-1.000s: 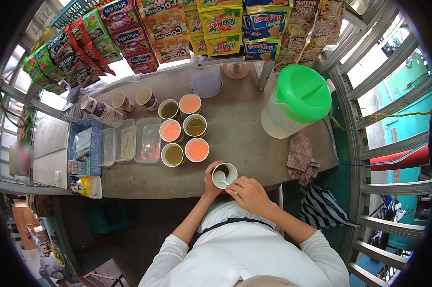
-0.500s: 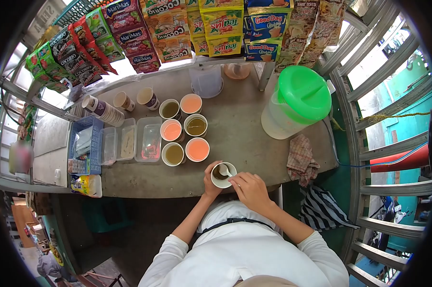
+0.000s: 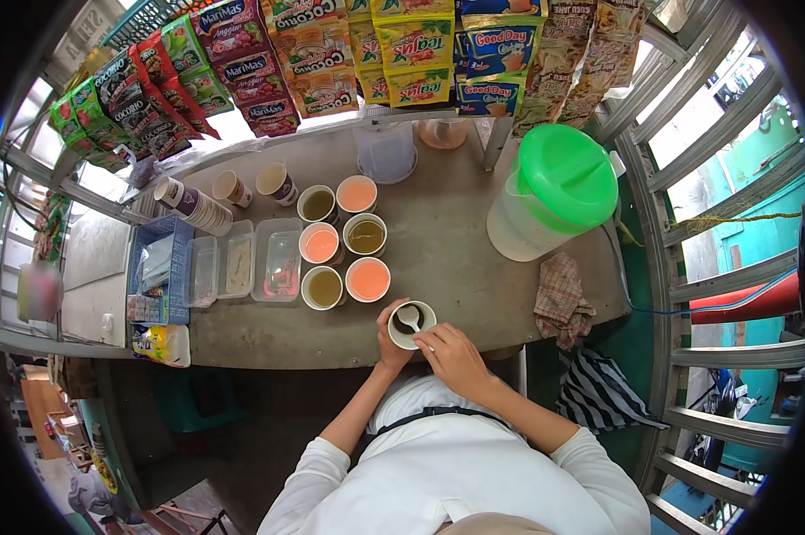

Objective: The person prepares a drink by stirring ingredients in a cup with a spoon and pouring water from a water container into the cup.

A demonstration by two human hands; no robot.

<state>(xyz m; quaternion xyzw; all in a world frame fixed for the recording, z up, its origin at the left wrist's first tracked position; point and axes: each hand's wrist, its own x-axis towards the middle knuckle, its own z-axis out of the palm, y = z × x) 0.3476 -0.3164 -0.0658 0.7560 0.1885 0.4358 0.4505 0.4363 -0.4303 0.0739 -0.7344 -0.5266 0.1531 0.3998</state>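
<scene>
left hand [image 3: 386, 337] gripped white cup [image 3: 411, 325] at near counter [image 3: 456, 259] edge, right hand [image 3: 449, 349] fingers pinched spoon [image 3: 410, 316] in cup

Drink stall: hanging sachets [image 3: 313, 53], filled cups [image 3: 344, 245].

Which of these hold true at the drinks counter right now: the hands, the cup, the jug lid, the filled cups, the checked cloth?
1. The left hand holds the cup at the counter's near edge. True.
2. The right hand holds a spoon whose bowl is in that cup. True.
3. The jug has a red lid. False: the lid is green.
4. All the filled cups hold the same drink. False: some are orange-pink, others greenish-brown.
5. A checked cloth lies on the counter to the right of the hands. True.
</scene>
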